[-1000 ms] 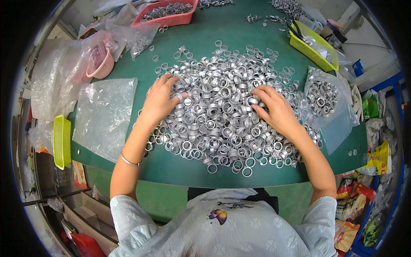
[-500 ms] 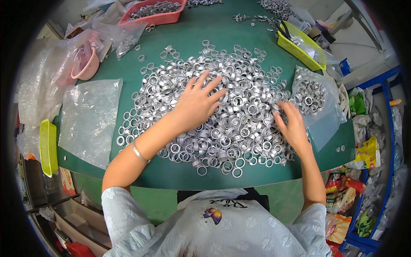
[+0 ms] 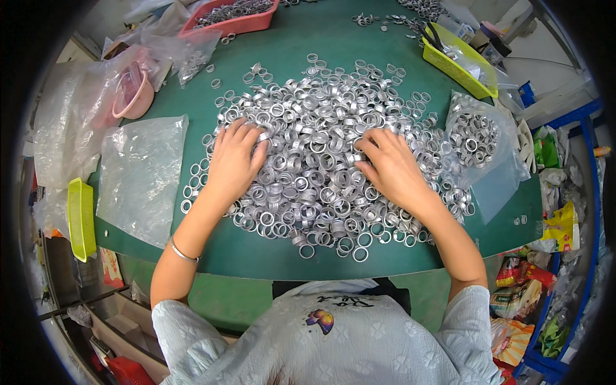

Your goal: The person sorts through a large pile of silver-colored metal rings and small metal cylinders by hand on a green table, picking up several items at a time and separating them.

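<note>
A wide heap of silver metal rings (image 3: 314,141) covers the middle of the green table (image 3: 256,250). My left hand (image 3: 234,160) lies flat on the heap's left side, fingers spread and pointing away from me, holding nothing. A thin bracelet sits on that wrist. My right hand (image 3: 391,168) rests palm down on the right part of the heap, fingers apart and angled toward the left, touching the rings.
A clear plastic bag (image 3: 142,176) lies flat at the left; another bag with rings (image 3: 478,144) is at the right. A pink bowl (image 3: 135,96), a red tray of rings (image 3: 237,16) and a yellow tray (image 3: 455,61) stand farther back. A small yellow basket (image 3: 80,218) hangs off the left edge.
My left hand has slid from the middle of the heap back to its left side. My right hand has moved up and inward from the heap's right edge.
</note>
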Available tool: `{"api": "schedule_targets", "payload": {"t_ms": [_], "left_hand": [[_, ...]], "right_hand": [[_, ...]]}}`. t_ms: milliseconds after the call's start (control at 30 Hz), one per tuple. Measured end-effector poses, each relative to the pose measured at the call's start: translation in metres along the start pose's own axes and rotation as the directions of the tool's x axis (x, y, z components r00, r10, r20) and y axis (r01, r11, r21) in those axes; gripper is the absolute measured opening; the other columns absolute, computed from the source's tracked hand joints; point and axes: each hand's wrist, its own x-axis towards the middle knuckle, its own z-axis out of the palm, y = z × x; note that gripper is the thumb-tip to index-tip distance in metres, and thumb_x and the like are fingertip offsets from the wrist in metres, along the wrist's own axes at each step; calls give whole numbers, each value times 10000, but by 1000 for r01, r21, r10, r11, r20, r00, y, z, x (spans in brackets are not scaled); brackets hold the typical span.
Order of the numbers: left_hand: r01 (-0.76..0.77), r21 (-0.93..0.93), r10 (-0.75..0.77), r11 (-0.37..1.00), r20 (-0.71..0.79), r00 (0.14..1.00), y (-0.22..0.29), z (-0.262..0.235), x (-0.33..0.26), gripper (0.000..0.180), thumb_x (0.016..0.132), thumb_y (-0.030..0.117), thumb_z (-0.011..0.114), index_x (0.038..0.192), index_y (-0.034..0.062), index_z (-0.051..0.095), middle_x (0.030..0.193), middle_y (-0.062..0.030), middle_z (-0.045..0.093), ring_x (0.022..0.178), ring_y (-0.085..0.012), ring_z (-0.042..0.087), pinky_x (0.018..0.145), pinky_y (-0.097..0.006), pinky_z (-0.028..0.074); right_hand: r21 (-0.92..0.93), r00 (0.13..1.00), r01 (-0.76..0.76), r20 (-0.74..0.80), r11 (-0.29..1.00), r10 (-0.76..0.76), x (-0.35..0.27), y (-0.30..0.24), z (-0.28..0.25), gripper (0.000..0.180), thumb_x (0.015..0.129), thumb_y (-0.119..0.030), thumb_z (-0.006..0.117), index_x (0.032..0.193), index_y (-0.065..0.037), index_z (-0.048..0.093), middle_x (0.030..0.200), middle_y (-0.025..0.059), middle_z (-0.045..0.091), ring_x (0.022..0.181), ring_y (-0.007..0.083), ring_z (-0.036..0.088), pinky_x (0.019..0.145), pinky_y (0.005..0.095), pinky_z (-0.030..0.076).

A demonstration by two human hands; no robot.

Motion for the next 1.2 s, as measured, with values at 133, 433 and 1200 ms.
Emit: {"api": "schedule_targets", "payload": {"t_ms": [133, 433, 1200], "left_hand": [[65, -225, -70, 972, -12, 997, -2, -7, -11, 273, 857, 81, 516, 1117, -1, 524, 1189, -158, 537, 1195, -345, 442, 1031, -434, 325], [124, -370, -126, 921, 18, 992, -17, -7, -38, 410, 776, -72, 472, 1176, 19, 481, 1318, -160, 469, 1311, -356, 346, 1069, -404, 303], [177, -804, -200, 568, 74, 977, 93, -35, -85, 403, 772, -34, 563, 1170, 22, 555, 1275, -147, 515, 1217, -292, 465, 1029, -396, 331]], "right_hand": [[39, 996, -24, 84, 999, 21, -11, 6, -2, 192, 797, -136, 648, 935, -28, 568, 976, 88, 536, 937, 277, 498, 804, 390, 397], [85, 977, -122, 183, 989, 105, -30, 4, -39, 196, 783, -105, 660, 953, -20, 612, 915, 99, 544, 891, 277, 517, 804, 381, 415], [115, 1000, 4, 5, 993, -5, 60, -12, 41, 115, 726, -111, 692, 785, -42, 621, 795, 77, 598, 794, 269, 550, 782, 389, 379]]}}
